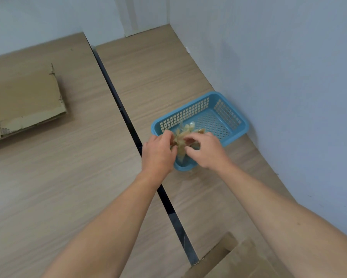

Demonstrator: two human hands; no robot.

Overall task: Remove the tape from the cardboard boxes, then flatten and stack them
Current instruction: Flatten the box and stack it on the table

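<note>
A crumpled wad of clear, brownish tape hangs over the near end of a blue plastic basket. My left hand and my right hand both pinch the wad from either side, just above the basket's near rim. A flattened cardboard box lies on the left table, far from my hands. Part of another cardboard box with an open flap shows at the bottom edge, below my right forearm.
Two wood-grain tables stand side by side with a dark gap between them. A pale wall runs close along the right side, right behind the basket.
</note>
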